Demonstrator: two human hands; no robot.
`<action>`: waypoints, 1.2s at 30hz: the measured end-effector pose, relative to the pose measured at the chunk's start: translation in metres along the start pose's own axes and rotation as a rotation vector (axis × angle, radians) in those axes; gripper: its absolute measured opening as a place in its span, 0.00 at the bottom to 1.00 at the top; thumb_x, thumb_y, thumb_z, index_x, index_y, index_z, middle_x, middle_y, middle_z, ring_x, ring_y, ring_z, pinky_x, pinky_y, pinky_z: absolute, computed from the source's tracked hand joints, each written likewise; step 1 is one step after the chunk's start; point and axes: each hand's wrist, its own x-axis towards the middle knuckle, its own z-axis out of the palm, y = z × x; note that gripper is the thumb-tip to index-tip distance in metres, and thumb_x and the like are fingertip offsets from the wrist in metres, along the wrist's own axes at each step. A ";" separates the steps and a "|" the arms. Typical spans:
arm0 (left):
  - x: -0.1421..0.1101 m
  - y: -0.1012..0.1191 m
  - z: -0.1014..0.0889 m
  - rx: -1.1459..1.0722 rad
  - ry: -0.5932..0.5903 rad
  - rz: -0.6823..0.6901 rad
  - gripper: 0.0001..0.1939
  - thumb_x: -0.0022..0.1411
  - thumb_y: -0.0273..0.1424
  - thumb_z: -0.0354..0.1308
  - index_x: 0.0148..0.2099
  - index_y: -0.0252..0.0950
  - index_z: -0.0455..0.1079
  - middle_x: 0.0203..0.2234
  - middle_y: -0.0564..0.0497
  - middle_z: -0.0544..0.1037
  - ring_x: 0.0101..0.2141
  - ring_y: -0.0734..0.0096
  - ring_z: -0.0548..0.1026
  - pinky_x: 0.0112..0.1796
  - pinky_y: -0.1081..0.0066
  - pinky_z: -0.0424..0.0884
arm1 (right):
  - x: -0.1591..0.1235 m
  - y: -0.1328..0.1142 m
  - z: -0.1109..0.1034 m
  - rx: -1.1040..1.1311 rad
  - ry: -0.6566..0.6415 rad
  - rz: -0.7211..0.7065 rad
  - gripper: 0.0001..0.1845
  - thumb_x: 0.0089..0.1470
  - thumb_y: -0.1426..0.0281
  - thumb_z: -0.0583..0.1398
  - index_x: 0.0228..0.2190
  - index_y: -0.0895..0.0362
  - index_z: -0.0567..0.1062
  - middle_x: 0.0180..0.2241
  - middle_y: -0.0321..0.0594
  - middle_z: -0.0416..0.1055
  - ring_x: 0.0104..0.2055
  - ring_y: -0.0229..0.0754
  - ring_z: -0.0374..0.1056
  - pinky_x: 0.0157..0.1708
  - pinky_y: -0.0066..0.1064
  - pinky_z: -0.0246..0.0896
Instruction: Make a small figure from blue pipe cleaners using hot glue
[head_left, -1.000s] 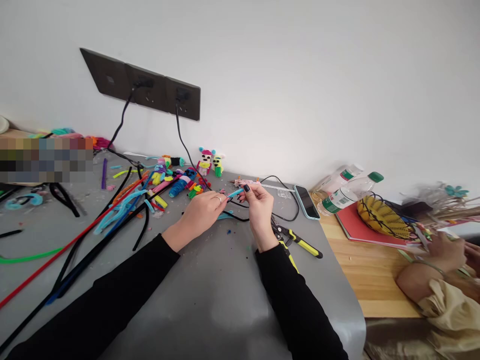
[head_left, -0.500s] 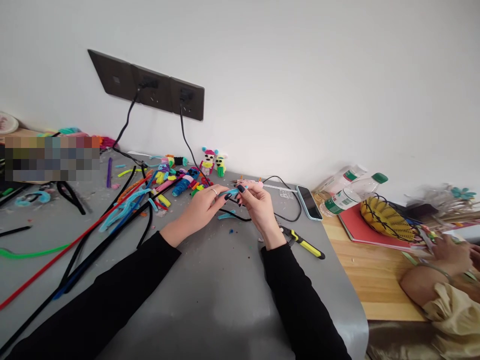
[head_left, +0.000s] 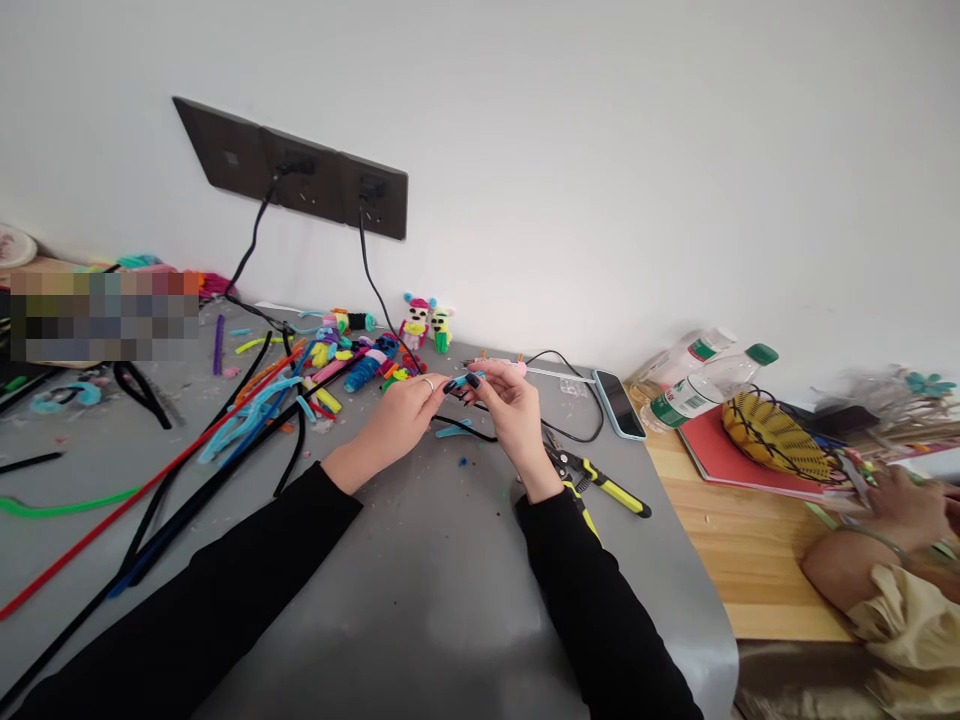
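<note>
Between my two hands is a short light-blue pipe cleaner (head_left: 459,381), mostly covered by fingers. My left hand (head_left: 401,415), with a ring on one finger, pinches its left end. The thumb and fingertips of my right hand (head_left: 514,410) close on the other end. Just below my fingers, another light-blue piece (head_left: 454,428) lies on the grey mat (head_left: 442,580). Yellow-and-black pliers (head_left: 611,490) rest to the right, partly hidden by my right wrist. Two small fuzzy figures (head_left: 417,325) stand behind my hands against the wall.
Long pipe cleaners, including a red one (head_left: 180,455), and colourful scraps spread across the left side. A phone (head_left: 619,405) lies at the right edge of the mat. Beyond it are plastic bottles (head_left: 686,398), a yellow basket (head_left: 772,440) and another person's hand (head_left: 904,510).
My right hand has shifted slightly left, closer to my left hand, and its wrist uncovers more of the pliers. Less of the light-blue pipe cleaner shows between my fingers.
</note>
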 end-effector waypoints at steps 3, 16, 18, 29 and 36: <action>0.003 0.010 -0.009 -0.163 -0.074 -0.103 0.17 0.74 0.35 0.45 0.34 0.38 0.70 0.21 0.53 0.74 0.24 0.67 0.74 0.29 0.71 0.70 | 0.002 0.002 -0.002 0.032 -0.011 0.030 0.22 0.50 0.50 0.73 0.37 0.54 0.82 0.30 0.39 0.81 0.29 0.40 0.75 0.35 0.36 0.77; 0.006 0.015 -0.021 -0.531 -0.399 -0.252 0.17 0.69 0.43 0.52 0.34 0.37 0.72 0.16 0.56 0.70 0.17 0.73 0.68 0.21 0.74 0.63 | 0.005 0.002 -0.011 0.021 -0.020 0.078 0.27 0.43 0.44 0.74 0.28 0.54 0.77 0.22 0.35 0.78 0.22 0.38 0.71 0.28 0.33 0.75; 0.006 0.013 -0.019 -0.443 -0.374 -0.222 0.20 0.70 0.41 0.50 0.28 0.38 0.69 0.16 0.54 0.72 0.18 0.72 0.71 0.23 0.74 0.66 | 0.006 0.005 -0.010 0.004 -0.007 0.077 0.28 0.44 0.44 0.73 0.28 0.54 0.77 0.22 0.35 0.78 0.22 0.38 0.71 0.27 0.33 0.74; -0.005 -0.014 0.009 0.136 0.039 0.169 0.19 0.78 0.36 0.48 0.54 0.38 0.80 0.45 0.43 0.86 0.47 0.58 0.83 0.49 0.61 0.80 | 0.007 0.013 -0.012 -0.048 0.024 0.113 0.29 0.45 0.42 0.72 0.26 0.55 0.76 0.21 0.36 0.77 0.21 0.37 0.71 0.24 0.30 0.73; -0.002 -0.015 0.008 0.115 0.022 0.196 0.19 0.76 0.30 0.48 0.48 0.37 0.82 0.38 0.44 0.86 0.41 0.60 0.83 0.42 0.66 0.80 | 0.008 0.017 -0.012 -0.037 0.028 0.096 0.31 0.44 0.40 0.72 0.26 0.54 0.74 0.21 0.37 0.78 0.21 0.38 0.72 0.26 0.32 0.75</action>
